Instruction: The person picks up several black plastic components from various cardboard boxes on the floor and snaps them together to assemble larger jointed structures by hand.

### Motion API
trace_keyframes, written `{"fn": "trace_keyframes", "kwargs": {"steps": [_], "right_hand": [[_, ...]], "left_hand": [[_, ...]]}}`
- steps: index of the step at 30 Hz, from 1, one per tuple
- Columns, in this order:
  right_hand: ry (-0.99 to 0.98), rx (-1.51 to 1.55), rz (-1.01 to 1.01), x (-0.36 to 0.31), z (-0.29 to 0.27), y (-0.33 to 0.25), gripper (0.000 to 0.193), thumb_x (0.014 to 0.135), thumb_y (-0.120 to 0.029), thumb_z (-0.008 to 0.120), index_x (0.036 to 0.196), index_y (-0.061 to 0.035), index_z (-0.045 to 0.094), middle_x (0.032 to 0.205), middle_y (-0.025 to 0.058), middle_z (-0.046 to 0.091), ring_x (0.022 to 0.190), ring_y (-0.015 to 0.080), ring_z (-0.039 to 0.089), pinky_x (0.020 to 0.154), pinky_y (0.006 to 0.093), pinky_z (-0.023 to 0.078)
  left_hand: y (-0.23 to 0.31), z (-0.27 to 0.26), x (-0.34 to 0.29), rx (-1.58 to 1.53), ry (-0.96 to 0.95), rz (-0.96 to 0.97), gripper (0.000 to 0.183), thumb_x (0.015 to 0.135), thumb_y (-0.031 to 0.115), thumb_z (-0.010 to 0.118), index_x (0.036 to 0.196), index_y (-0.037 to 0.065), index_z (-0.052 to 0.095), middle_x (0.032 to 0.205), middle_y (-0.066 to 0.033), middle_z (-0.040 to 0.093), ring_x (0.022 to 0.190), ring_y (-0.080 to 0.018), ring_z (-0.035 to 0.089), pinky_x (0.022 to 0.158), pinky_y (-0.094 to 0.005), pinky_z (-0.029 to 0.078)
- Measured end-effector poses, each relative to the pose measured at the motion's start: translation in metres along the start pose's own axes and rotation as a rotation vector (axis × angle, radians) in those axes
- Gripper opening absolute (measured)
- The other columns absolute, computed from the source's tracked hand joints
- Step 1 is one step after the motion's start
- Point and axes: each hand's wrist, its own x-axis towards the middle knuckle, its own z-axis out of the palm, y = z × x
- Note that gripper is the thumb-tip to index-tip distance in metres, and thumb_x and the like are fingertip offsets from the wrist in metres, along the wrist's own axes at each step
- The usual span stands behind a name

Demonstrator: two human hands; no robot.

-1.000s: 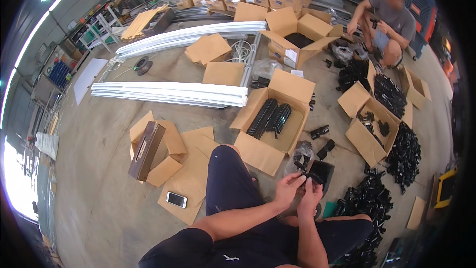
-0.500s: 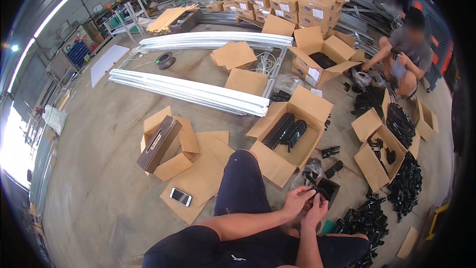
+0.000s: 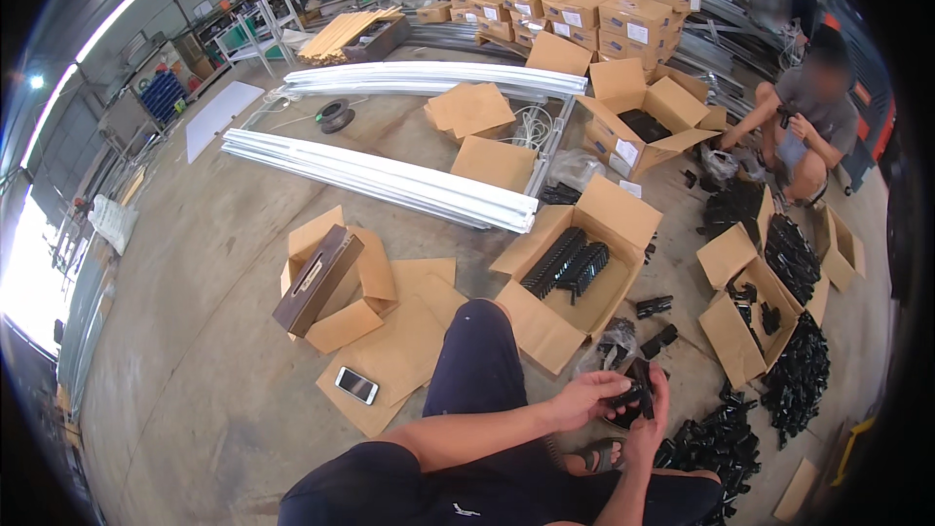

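Head view, and both bare hands meet over the lap: the left hand (image 3: 592, 397) curls in from the left, thumb and fingertips drawn together in a pinch on a small, black, plastic-looking part (image 3: 625, 395), while the right hand (image 3: 647, 429) rises opposite, fingers upright and bent around the part's far side. So the part sits right between them, at the left fingertips and just inside the right fingers; whether it is one piece or two pressed together, I can't tell. My read of the step: close, two-handed handling, all fingertip work, and the next move calls for a firm left pinch with the right fingers steadying the far side. Look around the hands now! Just right of the right hand spreads a jumbled heap of glossy black parts (image 3: 721, 448). Ahead of the left hand, two loose black pieces (image 3: 659, 341) lie on the grey concrete floor (image 3: 224, 351), near a crumpled clear plastic bag (image 3: 596, 355). Farther ahead stands an open-topped brown cardboard box (image 3: 625, 212), neat rows of black parts (image 3: 557, 261) inside. And well off to the left hand's left, a white-framed phone (image 3: 356, 386) rests on a flat brown cardboard sheet (image 3: 404, 336).
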Motion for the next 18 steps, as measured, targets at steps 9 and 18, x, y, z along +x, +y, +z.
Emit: {"fn": "trace_keyframes", "kwargs": {"steps": [9, 18], "right_hand": [[-0.038, -0.5, -0.003, -0.003, -0.01, 0.001, 0.051, 0.091, -0.041, 0.067, 0.118, 0.0016, 0.063, 0.099, 0.0115, 0.06, 0.087, 0.0242, 0.058, 0.076, 0.0364, 0.047], [0.096, -0.593, 0.221, 0.026, -0.027, -0.03, 0.038, 0.106, -0.022, 0.044, 0.13, 0.0047, 0.057, 0.084, 0.0073, 0.056, 0.075, 0.0181, 0.054, 0.07, 0.0315, 0.046]], "left_hand": [[0.026, 0.008, -0.004, 0.269, -0.129, -0.29, 0.027, 0.104, 0.03, 0.058, 0.118, 0.008, 0.058, 0.098, -0.0016, 0.066, 0.073, -0.0089, 0.063, 0.051, -0.0229, 0.048], [0.058, 0.051, 0.027, 0.749, -0.258, -0.087, 0.028, 0.095, 0.019, 0.069, 0.114, 0.0, 0.062, 0.098, -0.0023, 0.066, 0.083, -0.0079, 0.061, 0.069, -0.0244, 0.054]]}}
